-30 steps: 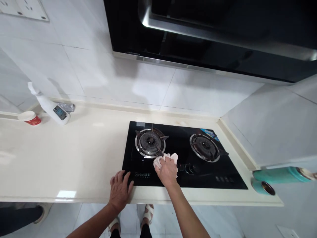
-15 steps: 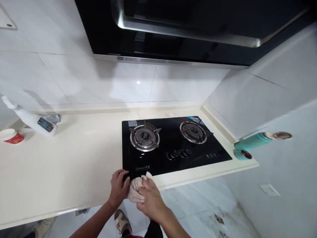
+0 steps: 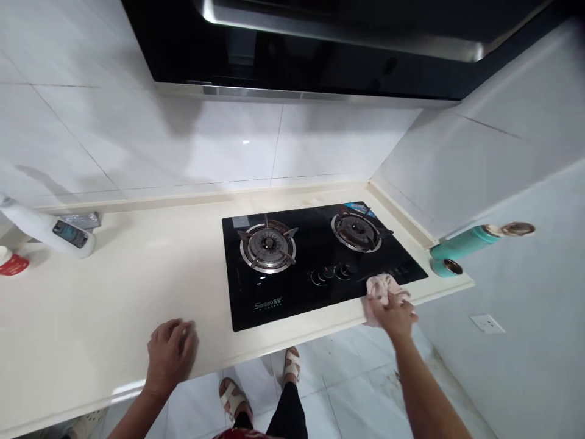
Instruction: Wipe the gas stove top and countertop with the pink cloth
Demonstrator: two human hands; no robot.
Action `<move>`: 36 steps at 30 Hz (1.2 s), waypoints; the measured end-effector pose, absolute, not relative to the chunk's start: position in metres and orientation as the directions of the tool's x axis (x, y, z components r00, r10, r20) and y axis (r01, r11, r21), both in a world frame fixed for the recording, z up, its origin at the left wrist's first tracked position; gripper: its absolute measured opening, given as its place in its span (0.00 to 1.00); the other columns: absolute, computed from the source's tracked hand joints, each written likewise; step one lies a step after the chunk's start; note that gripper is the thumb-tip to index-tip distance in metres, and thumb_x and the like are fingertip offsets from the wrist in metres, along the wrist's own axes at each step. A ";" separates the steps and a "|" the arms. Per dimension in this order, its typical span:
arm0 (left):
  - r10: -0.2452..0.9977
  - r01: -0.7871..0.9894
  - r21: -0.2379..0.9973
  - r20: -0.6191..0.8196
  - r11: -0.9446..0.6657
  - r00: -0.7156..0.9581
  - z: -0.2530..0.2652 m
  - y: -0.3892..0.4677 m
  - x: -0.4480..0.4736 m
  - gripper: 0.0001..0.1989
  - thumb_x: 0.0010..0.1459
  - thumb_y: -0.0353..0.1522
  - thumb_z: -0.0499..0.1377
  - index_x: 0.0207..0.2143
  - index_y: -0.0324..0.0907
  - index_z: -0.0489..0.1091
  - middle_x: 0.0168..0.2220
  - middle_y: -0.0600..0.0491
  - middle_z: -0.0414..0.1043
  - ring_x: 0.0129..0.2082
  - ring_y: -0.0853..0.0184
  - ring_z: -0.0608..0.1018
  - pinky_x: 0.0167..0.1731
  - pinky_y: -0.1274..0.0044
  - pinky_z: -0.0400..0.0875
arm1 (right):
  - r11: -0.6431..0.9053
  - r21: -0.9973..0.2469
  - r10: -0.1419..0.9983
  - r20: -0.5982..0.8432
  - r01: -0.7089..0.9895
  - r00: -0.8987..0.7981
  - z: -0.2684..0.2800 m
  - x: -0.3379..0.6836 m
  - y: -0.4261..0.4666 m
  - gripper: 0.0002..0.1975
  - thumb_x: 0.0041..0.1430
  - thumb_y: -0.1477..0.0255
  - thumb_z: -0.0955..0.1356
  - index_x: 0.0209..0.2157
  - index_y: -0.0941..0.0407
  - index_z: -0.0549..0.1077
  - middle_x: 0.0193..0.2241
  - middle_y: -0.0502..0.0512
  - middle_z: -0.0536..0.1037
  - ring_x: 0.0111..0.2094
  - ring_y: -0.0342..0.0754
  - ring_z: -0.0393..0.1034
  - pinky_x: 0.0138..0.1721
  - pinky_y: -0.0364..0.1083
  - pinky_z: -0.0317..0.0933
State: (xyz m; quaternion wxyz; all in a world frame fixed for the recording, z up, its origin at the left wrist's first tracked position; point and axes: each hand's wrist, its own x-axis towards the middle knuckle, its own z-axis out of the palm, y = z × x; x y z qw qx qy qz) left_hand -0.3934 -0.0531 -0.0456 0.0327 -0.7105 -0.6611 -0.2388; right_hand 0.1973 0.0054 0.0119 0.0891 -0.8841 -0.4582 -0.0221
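Note:
A pale pink cloth (image 3: 385, 289) is bunched under my right hand (image 3: 397, 316), whose fingers grip and press it over the front right edge of the black gas stove (image 3: 292, 299) and the strip of counter before it. Part of the cloth hangs toward the counter's edge. My left hand (image 3: 168, 353) rests on the cream counter (image 3: 114, 305) left of the stove, fingers loosely bent and slightly apart, holding nothing. Two burners, a left burner (image 3: 269, 245) and a right burner (image 3: 356, 230), stand on the glass, with control knobs (image 3: 333, 273) between them toward the front.
A white spray bottle (image 3: 48, 228) and a red-and-white tub (image 3: 11, 262) stand at the left. At the counter's right end are a teal can (image 3: 466, 242) and a short teal tin (image 3: 446, 267). The black range hood (image 3: 297, 55) overhangs the stove.
My right hand has carried the cloth rightward along the stove's front edge to its right part. My left hand has moved left, away from the stove's corner, onto the counter.

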 end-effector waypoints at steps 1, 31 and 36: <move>0.924 0.954 0.269 0.383 -0.130 0.018 -0.044 -0.054 -0.391 0.14 0.65 0.39 0.53 0.45 0.44 0.74 0.47 0.44 0.71 0.48 0.55 0.72 0.47 0.62 0.67 | -0.568 -0.107 0.810 0.102 0.816 0.578 0.004 0.182 0.006 0.28 0.61 0.57 0.63 0.54 0.63 0.72 0.52 0.78 0.69 0.53 0.68 0.64 0.50 0.64 0.58; 0.910 0.951 0.290 0.413 -0.104 -0.026 -0.052 -0.046 -0.405 0.17 0.60 0.42 0.51 0.37 0.44 0.77 0.40 0.44 0.77 0.41 0.54 0.77 0.42 0.62 0.73 | -0.519 -0.213 0.805 0.204 0.828 0.557 -0.003 0.100 -0.031 0.19 0.60 0.67 0.63 0.52 0.52 0.74 0.62 0.67 0.58 0.55 0.69 0.59 0.47 0.65 0.60; 0.885 0.959 0.263 0.464 -0.109 -0.026 -0.040 -0.055 -0.327 0.17 0.61 0.39 0.52 0.48 0.50 0.74 0.50 0.45 0.73 0.48 0.53 0.75 0.42 0.61 0.72 | -0.267 -0.194 0.937 0.177 0.944 0.301 -0.017 0.081 -0.025 0.24 0.60 0.62 0.64 0.57 0.49 0.70 0.62 0.62 0.64 0.60 0.73 0.55 0.54 0.68 0.53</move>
